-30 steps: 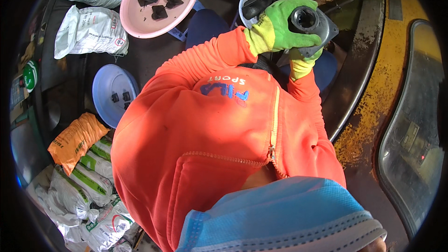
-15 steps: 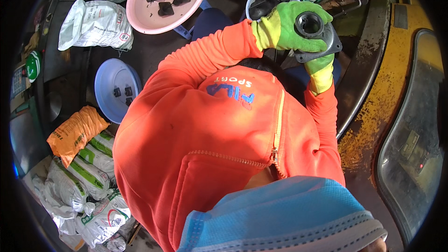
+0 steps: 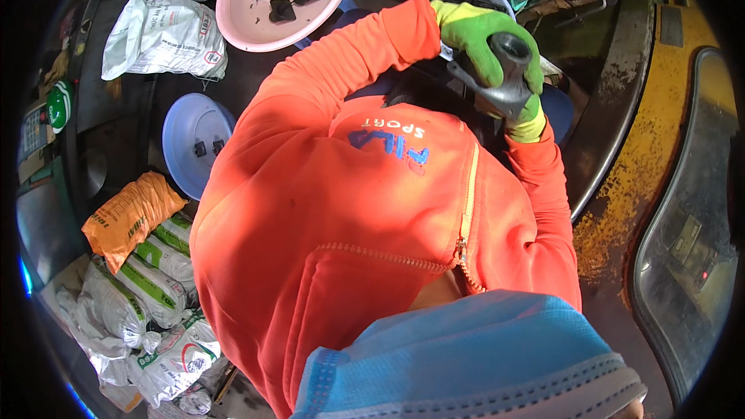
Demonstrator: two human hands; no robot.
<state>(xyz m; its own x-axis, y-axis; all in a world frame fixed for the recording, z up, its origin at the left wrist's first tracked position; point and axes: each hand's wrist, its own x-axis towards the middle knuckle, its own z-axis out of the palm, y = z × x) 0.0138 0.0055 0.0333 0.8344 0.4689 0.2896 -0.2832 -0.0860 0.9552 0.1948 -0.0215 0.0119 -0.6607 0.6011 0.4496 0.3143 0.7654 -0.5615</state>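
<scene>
Jacket: an orange-red zip jacket (image 3: 349,209) fills the middle, its two sleeves reaching up to the gloved hands.
Machine: at the right stands a yellow frame (image 3: 644,116), worn and rust-stained, with a dark window (image 3: 691,225) in it.
Mask: a blue face mask (image 3: 466,357) covers the lower edge of the view.
Sacks: at the left, an orange sack (image 3: 133,217) lies against white-and-green sacks (image 3: 159,287); a white sack (image 3: 167,35) lies farther up, near the pink basin.
Pink basin: this round basin (image 3: 248,19) at the upper left holds several small black pieces (image 3: 282,10).
Blue basin: a light blue basin (image 3: 186,120) sits below it, with small dark bits (image 3: 200,148) inside.
Far basin: another pale basin (image 3: 445,53) is partly hidden behind the left glove; dark objects lie in it.
Left hand: the green-and-yellow gloved left hand (image 3: 477,39) grips the dark part, thumb on one side, fingers curled round the other.
Right hand: the gloved right hand (image 3: 529,120) is below the part, mostly hidden; I cannot tell how its fingers stand.
Dark part: the dark part (image 3: 508,81) is tilted between the hands, above the lap, its round opening upward and a flat flange toward the left.
</scene>
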